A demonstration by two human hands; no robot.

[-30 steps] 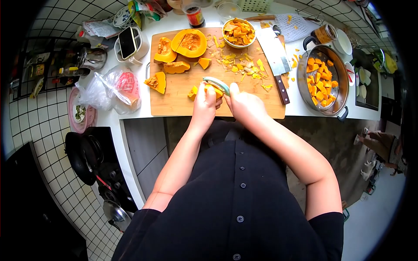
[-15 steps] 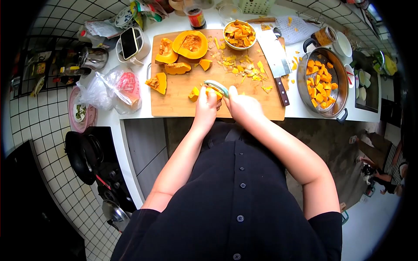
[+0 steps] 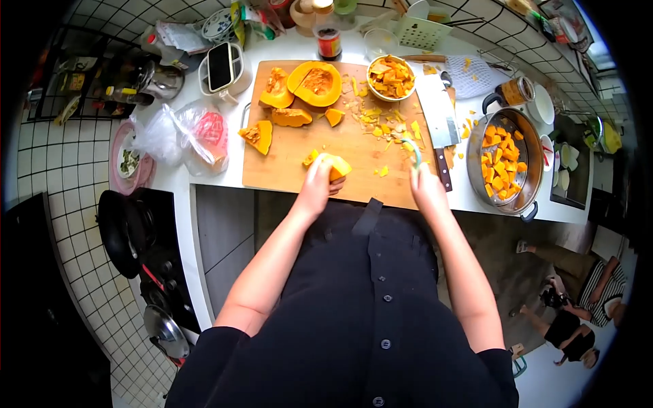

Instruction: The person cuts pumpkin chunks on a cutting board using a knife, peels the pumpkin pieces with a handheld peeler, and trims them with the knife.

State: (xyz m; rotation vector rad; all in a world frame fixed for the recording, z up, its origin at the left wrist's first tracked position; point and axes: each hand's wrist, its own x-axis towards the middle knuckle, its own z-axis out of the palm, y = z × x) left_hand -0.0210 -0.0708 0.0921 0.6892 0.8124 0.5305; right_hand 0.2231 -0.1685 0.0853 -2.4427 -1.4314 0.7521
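Note:
My left hand (image 3: pixel 318 188) is closed around a pumpkin piece (image 3: pixel 338 167) at the front of the wooden cutting board (image 3: pixel 272 166). Away to the right, my right hand (image 3: pixel 427 188) grips a pale green peeler (image 3: pixel 414 151), its head over the board. A smaller pumpkin chunk (image 3: pixel 311 157) lies just beyond my left hand. Farther back on the board sit a halved pumpkin (image 3: pixel 315 84) with seeds, several cut wedges and scattered peelings (image 3: pixel 381 122). A white bowl (image 3: pixel 392 96) heaped with orange peelings stands at the board's back right.
A cleaver (image 3: pixel 439 112) lies along the board's right edge, its handle pointing toward me. Beside it stands a steel pot (image 3: pixel 537 160) holding pumpkin cubes. Plastic bags (image 3: pixel 204 136) and a container with a phone (image 3: pixel 220 66) are on the left. Two people (image 3: pixel 602 292) are at the far right.
My right hand has moved right with the peeler, away from the pumpkin piece. My left hand still holds the piece, now more exposed. The camera view has shifted slightly.

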